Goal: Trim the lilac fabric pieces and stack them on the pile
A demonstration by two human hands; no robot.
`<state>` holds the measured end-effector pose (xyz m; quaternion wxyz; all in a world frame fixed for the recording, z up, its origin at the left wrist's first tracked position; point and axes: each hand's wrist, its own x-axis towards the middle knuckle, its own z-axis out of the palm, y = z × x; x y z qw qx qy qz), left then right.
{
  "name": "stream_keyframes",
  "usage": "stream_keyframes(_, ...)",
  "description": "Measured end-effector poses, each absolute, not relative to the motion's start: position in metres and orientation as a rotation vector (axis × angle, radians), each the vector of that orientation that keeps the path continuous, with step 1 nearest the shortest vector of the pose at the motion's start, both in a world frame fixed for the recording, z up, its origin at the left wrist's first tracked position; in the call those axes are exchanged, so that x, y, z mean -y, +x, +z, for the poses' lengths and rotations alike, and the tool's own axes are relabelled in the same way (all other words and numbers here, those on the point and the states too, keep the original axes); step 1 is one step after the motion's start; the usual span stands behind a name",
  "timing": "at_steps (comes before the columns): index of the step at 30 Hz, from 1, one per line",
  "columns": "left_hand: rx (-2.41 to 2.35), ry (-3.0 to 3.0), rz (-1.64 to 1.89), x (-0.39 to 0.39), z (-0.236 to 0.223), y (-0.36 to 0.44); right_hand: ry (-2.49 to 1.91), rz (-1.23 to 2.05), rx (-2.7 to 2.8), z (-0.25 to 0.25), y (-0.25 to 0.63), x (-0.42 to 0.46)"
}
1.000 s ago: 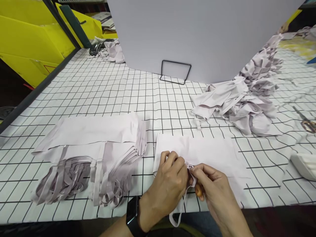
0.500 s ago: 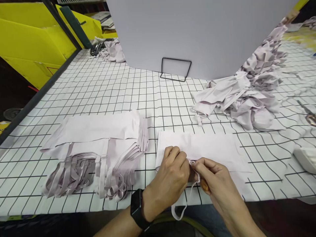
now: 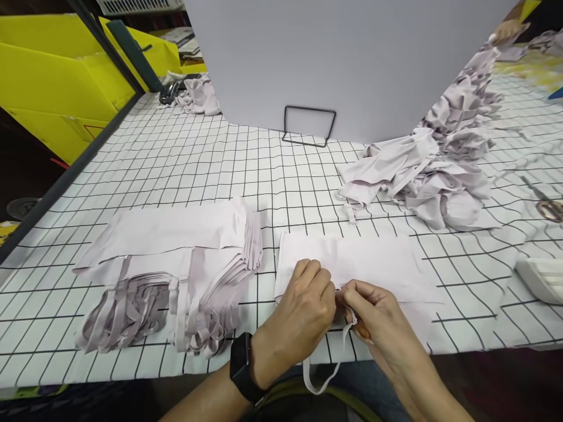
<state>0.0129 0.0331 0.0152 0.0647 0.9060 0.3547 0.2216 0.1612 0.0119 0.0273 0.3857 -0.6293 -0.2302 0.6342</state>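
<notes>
A pale pink garment [image 3: 360,258] lies flat and folded on the table in front of me, with a thin strap [image 3: 308,378] looping down over the table's front edge. My left hand [image 3: 305,308] is closed in a fist at the garment's lower edge. Fingertip to fingertip with it, my right hand [image 3: 378,319] pinches the strap, where a small buckle is mostly covered. Something orange-brown [image 3: 363,332] shows under the right fingers; its kind is hidden. To the left lies a neat stack of similar garments [image 3: 176,225], their straps bunched toward me.
A crumpled garment pile [image 3: 457,187] runs along the right, with another person's hand [image 3: 510,30] beyond it. A large grey panel [image 3: 343,58] with a wire stand [image 3: 285,124] blocks the back. Scissors [image 3: 549,209] and a white box [image 3: 543,278] lie far right; yellow bins [image 3: 57,76] stand left.
Both hands stay at the strap with small finger shifts. The buckle is now more covered and the strap loop hangs wider. The whole view has shifted slightly.
</notes>
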Motion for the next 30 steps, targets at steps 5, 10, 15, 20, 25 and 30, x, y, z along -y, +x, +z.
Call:
stream_keyframes(5, -1.044, 2.716, 0.696, -0.034, 0.014, 0.013, -1.586, 1.712, 0.541, 0.030, 0.163, -0.015)
stream_keyframes(10, -1.078, 2.589, 0.823, -0.036, 0.014, 0.009, -1.528, 1.753, 0.501, 0.031, 0.168, -0.017)
stream_keyframes(15, -1.005, 2.673, 0.755, -0.038, 0.018, 0.008, -1.556, 1.808, 0.458, 0.035, 0.165, -0.019)
stream_keyframes(20, -1.038, 2.715, 0.691, -0.033, 0.014, 0.007, -1.599, 1.672, 0.612, 0.032, 0.161, -0.005)
stream_keyframes(25, -1.142, 2.550, 0.638, -0.016, 0.020, -0.005, -1.763, 1.400, 1.086, 0.031, 0.186, 0.017)
stream_keyframes(30, -1.233, 2.283, 0.932, -0.025, 0.030, -0.011, -2.092, 0.683, 1.260, 0.041, 0.250, -0.016)
